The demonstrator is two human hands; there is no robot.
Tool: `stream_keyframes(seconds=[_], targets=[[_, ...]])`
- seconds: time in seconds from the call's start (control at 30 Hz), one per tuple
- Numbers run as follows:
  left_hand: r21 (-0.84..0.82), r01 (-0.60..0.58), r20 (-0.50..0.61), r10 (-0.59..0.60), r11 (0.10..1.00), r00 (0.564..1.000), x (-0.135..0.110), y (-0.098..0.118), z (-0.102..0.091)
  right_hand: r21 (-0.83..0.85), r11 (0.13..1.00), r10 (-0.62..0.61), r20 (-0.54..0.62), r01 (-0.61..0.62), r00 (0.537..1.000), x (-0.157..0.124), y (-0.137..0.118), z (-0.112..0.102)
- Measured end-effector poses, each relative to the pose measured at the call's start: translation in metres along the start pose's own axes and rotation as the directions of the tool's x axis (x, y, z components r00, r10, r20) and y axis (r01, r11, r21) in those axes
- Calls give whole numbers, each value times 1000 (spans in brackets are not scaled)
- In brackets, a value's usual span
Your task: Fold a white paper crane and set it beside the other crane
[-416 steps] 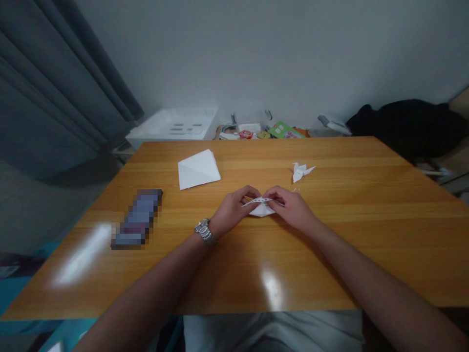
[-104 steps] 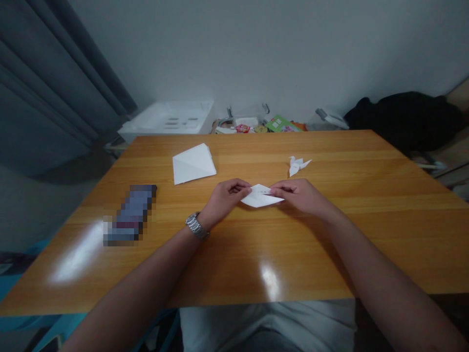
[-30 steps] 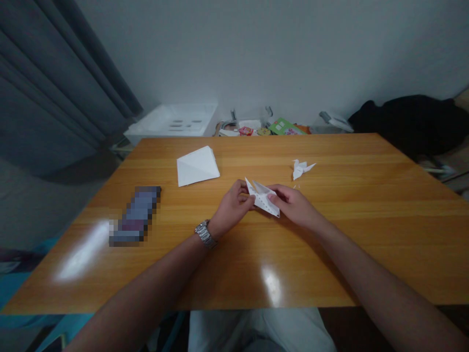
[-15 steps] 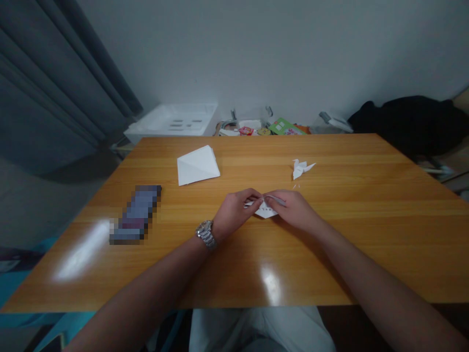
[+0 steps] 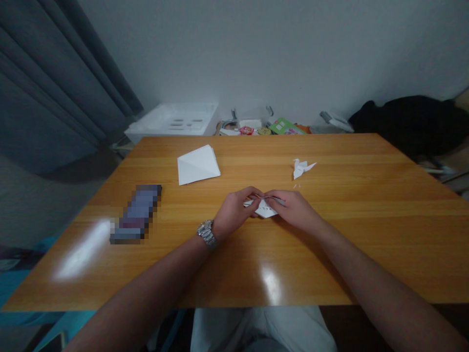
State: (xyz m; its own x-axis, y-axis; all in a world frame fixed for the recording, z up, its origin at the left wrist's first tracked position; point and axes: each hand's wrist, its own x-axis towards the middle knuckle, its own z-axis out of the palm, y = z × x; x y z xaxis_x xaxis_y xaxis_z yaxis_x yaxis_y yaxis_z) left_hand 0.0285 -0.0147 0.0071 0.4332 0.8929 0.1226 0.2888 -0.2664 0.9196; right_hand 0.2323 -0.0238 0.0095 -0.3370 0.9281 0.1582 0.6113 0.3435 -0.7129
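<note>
A small folded piece of white paper (image 5: 266,210) with a row of dark marks is held just above the wooden table (image 5: 234,264). My left hand (image 5: 236,208), with a metal watch on its wrist, pinches the paper's left side between thumb and fingers. On the other side my right hand (image 5: 291,205) grips it, thumb on top. The fingertips of both hands almost meet at its upper edge and cover part of it. Beyond my right hand stands a white paper crane (image 5: 302,168), with tiny white scraps (image 5: 296,186) near it.
White paper sheets (image 5: 198,166) lie at the back left of the table. A phone-like object (image 5: 137,212), blurred out, rests at the left. Behind the table are a white tray (image 5: 172,120), a green packet (image 5: 286,126) and a dark cloth heap (image 5: 410,124).
Both hands stay in place on the folded paper. The thumbs and fingers shift slightly at its upper edge.
</note>
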Motion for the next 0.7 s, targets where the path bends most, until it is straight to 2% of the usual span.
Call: stream_keyframes(seconds=[0.17,0.37,0.47,0.6,0.7], targets=[[-33,-9,-29,8,999,1000,0,3,-3,213,976,36,-8,-33,999,0,-2,-6],[18,-49,-76,50,999,996,3,5,-10,326,945,-6,10,3,1000,2,1,-11],[-22,-81,-19,81,996,997,3,4,-12,371,929,1,-6,1,1000,3,4,-11],[-178,-57,102,76,982,992,3,3,-12,398,917,28,-26,-15,999,4,5,-11],[-230,-40,120,69,972,990,4,2,-11,406,914,28,-25,-15,999,4,4,-10]])
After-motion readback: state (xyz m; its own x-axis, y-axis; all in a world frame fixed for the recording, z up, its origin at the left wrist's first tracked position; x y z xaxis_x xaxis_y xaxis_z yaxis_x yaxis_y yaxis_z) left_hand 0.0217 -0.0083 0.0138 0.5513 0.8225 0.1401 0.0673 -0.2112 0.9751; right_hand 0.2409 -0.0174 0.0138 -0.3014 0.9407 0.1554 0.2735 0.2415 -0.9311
